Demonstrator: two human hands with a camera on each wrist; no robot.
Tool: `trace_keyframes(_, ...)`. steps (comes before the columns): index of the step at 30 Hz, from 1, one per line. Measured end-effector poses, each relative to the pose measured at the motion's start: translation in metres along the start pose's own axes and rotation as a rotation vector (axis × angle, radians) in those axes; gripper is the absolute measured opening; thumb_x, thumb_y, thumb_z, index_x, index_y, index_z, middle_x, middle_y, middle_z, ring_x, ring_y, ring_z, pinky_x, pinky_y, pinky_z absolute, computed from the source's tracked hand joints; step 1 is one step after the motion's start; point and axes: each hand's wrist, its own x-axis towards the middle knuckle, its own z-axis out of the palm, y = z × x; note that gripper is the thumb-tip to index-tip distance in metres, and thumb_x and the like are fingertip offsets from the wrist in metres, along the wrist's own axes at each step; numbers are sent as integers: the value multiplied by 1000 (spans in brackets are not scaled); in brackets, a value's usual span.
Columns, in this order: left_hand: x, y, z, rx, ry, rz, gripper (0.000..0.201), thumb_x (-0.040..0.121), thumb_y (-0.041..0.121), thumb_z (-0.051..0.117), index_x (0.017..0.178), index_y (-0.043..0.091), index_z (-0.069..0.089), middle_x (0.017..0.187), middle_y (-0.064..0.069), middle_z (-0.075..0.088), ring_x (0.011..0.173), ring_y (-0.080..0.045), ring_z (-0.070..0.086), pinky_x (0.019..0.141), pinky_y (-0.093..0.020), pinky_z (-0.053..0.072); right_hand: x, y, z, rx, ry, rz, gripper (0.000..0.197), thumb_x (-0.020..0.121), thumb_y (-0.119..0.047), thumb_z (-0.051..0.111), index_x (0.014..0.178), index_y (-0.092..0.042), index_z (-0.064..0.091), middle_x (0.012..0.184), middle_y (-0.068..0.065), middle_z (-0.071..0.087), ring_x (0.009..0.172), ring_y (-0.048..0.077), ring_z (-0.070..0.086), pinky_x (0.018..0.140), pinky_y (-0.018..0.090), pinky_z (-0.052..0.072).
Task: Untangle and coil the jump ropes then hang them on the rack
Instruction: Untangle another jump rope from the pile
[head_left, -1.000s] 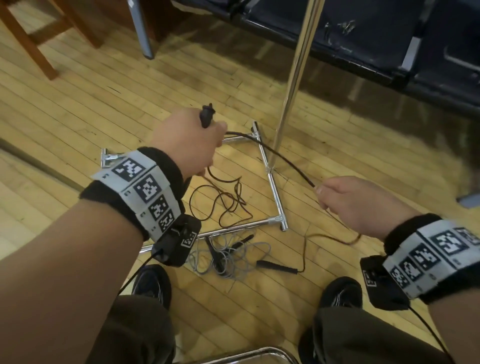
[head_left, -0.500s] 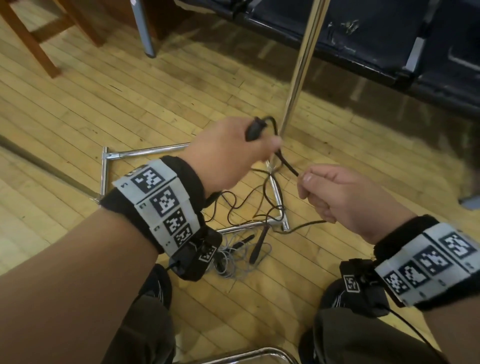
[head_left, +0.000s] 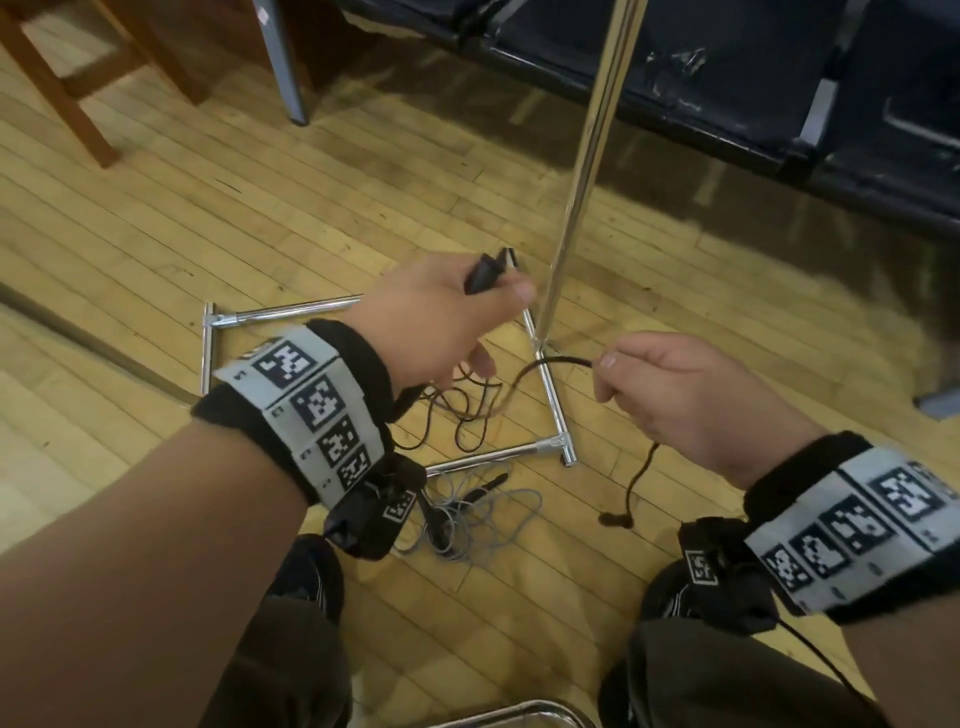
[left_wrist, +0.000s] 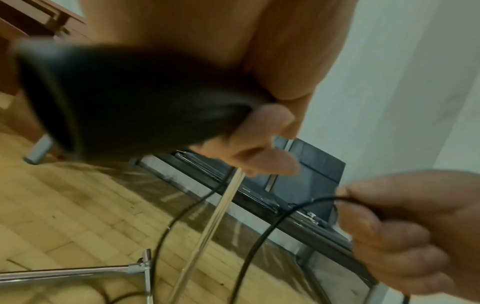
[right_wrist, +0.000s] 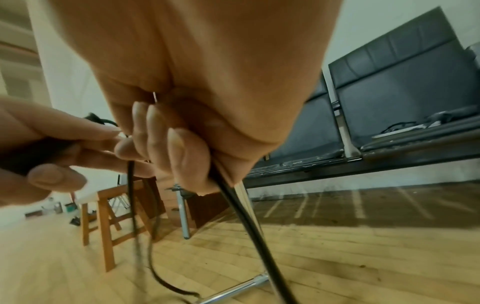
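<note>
Wooden floor below, left hand clenches black handles; right hand pinches black rope, feeding another coil.

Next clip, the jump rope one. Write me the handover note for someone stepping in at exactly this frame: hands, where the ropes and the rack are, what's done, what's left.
Left hand: grips the black handle of the black rope.
Right hand: pinches the black rope a short way along; the other end dangles below that hand.
The rest of the black rope lies in loose loops on the wooden floor, inside the rack base.
Grey rope: tangled heap on the floor near the feet, untouched.
Rack pole: no rope seen on the part in view; the top is out of frame.
Done: black rope picked up.
Left: finish coiling black, hang it, then untangle, coil and hang grey.
</note>
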Motion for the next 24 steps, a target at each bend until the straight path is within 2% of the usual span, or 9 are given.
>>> trace_keyframes(3, -3, 5, 13, 9, -201, 72, 27, 96, 58, 63, 106, 34, 74, 101, 7, 78, 70, -13, 77, 46, -23, 49, 0, -10, 3, 196, -13, -52, 35, 100, -36, 49, 80, -14, 67, 64, 7, 36, 53, 21, 31, 52, 40, 23)
trace_keyframes(6, -2, 9, 16, 14, -250, 110, 31, 99, 52, 64, 82, 27, 68, 71, 7, 70, 54, -10, 62, 44, -24, 44, 0, -13, 2, 295, -23, -62, 38, 107, -25, 48, 77, -17, 68, 62, 7, 35, 52, 19, 29, 53, 44, 18)
trace_keyframes(8, -1, 10, 16, 24, -194, 126, 37, 99, 52, 63, 74, 25, 60, 56, 7, 54, 45, -11, 48, 43, -27, 42, -1, -14, 4, 269, -39, -84, 37, 107, -26, 48, 77, -18, 68, 62, 6, 38, 54, 20, 32, 52, 40, 23)
trace_keyframes(10, 0, 11, 15, -21, -123, 113, 35, 100, 50, 63, 76, 25, 58, 56, 8, 49, 43, -10, 43, 43, -27, 41, -2, -12, 4, 172, -46, -101, 36, 104, -35, 47, 78, -18, 65, 63, 5, 41, 57, 21, 36, 54, 39, 31)
trace_keyframes(13, 2, 10, 5, -160, 92, 20, 28, 100, 51, 63, 86, 26, 64, 62, 9, 53, 46, -8, 46, 47, -27, 43, -2, -3, -3, -2, -35, -44, 40, 106, -42, 45, 82, -15, 63, 61, 1, 43, 56, 19, 39, 60, 44, 38)
trace_keyframes(16, 7, 3, -12, -279, 363, -41, 24, 101, 47, 62, 89, 26, 64, 67, 8, 57, 48, -7, 47, 50, -28, 46, -2, 10, -10, -176, -6, 109, 44, 104, -48, 44, 82, -14, 61, 61, -1, 45, 55, 16, 41, 59, 41, 39)
trace_keyframes(18, 8, -3, -17, -217, 437, -66, 23, 101, 46, 62, 91, 26, 66, 72, 4, 63, 49, -7, 52, 51, -27, 48, -3, 14, -11, -311, 18, 162, 45, 104, -49, 42, 82, -15, 61, 63, 0, 47, 58, 17, 46, 60, 39, 42)
trace_keyframes(21, 9, -10, -15, -7, 338, -59, 26, 99, 54, 61, 97, 31, 72, 71, 4, 68, 46, -3, 57, 47, -19, 48, -4, 12, -10, -337, 44, 114, 43, 105, -45, 44, 80, -17, 63, 62, 0, 49, 59, 16, 48, 60, 39, 45)
trace_keyframes(24, 4, -7, -6, 4, 128, -18, 28, 96, 60, 62, 103, 36, 76, 61, 10, 65, 47, -3, 58, 46, -16, 47, -1, 2, -5, -133, 8, 14, 41, 104, -40, 46, 79, -13, 64, 56, -6, 44, 51, 12, 40, 56, 38, 38)
